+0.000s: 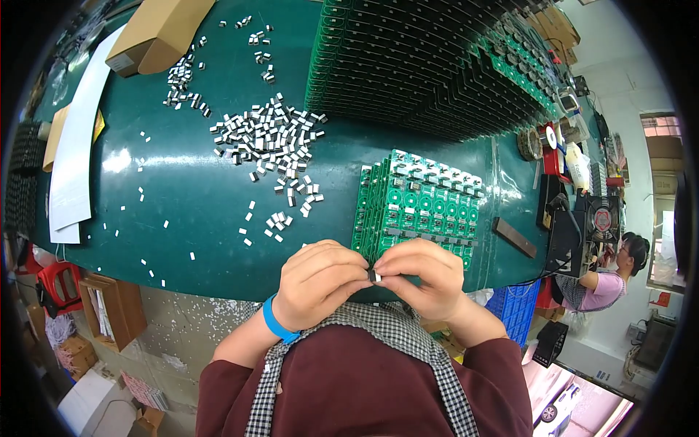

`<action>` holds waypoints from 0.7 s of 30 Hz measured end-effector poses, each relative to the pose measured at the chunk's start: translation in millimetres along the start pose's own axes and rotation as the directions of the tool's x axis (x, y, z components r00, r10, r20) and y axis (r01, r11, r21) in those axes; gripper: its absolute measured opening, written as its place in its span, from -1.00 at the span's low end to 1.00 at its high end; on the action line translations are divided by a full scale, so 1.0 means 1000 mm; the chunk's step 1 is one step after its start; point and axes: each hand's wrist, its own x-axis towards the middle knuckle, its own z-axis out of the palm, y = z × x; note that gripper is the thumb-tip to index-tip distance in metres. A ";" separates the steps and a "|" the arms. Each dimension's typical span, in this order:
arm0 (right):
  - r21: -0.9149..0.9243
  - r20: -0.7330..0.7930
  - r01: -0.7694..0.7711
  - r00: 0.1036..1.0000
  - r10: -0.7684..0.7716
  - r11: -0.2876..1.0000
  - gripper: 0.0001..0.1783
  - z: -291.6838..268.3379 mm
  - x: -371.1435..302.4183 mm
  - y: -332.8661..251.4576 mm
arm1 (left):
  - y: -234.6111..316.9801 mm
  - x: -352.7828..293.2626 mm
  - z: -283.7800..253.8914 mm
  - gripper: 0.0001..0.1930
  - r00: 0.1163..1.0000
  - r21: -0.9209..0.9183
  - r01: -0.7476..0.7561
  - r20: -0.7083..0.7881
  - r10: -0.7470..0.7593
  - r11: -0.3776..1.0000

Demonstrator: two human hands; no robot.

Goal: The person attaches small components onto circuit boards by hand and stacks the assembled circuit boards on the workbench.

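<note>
My left hand (pixel 320 282) and my right hand (pixel 426 273) meet at the table's near edge, fingertips pinched together on one small silver-and-black component (pixel 375 276). A blue band circles my left wrist. Just beyond my fingers lies a stack of green circuit boards (pixel 419 204) fitted with small parts. A loose heap of the same small silver components (pixel 269 138) is spread on the green table (pixel 182 197) to the left of the boards.
Long rows of stacked green boards (pixel 415 65) fill the far table. A cardboard box (pixel 156 33) and white sheets (pixel 76 153) lie at the left. Tape rolls, a small fan unit (pixel 601 218) and a seated person (pixel 611 277) are at the right.
</note>
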 end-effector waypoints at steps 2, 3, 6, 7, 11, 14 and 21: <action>0.042 0.029 -0.001 1.000 -0.001 0.999 -0.79 -0.002 0.000 0.001 | -0.001 0.001 -0.001 -0.79 0.999 -0.048 0.007 0.032 -0.005 0.999; 0.044 0.030 0.001 1.000 -0.002 0.999 -0.79 -0.003 -0.001 0.001 | 0.000 0.000 -0.001 -0.79 1.000 -0.046 0.007 0.031 -0.005 0.999; 0.102 0.045 -0.037 0.998 0.033 0.994 -0.78 -0.003 -0.002 0.002 | 0.000 0.000 -0.001 -0.80 0.999 -0.055 0.040 0.034 -0.038 0.998; 0.117 0.051 -0.048 0.998 0.042 0.992 -0.78 -0.003 -0.002 0.002 | 0.000 0.000 0.000 -0.79 0.999 -0.039 0.020 0.025 -0.019 0.999; 0.153 0.082 -0.055 0.996 0.043 0.987 -0.76 -0.003 -0.002 0.002 | -0.002 -0.003 0.000 -0.77 0.998 -0.039 -0.023 0.050 0.024 0.999; 0.168 0.118 -0.037 0.993 0.017 0.985 -0.76 -0.006 0.000 0.003 | -0.003 -0.003 0.000 -0.74 0.996 -0.036 -0.067 0.053 0.069 0.997; 0.208 0.196 -0.077 0.980 0.036 0.975 -0.76 -0.009 0.000 0.003 | -0.003 -0.004 0.002 -0.76 0.987 -0.091 -0.095 0.121 0.106 0.991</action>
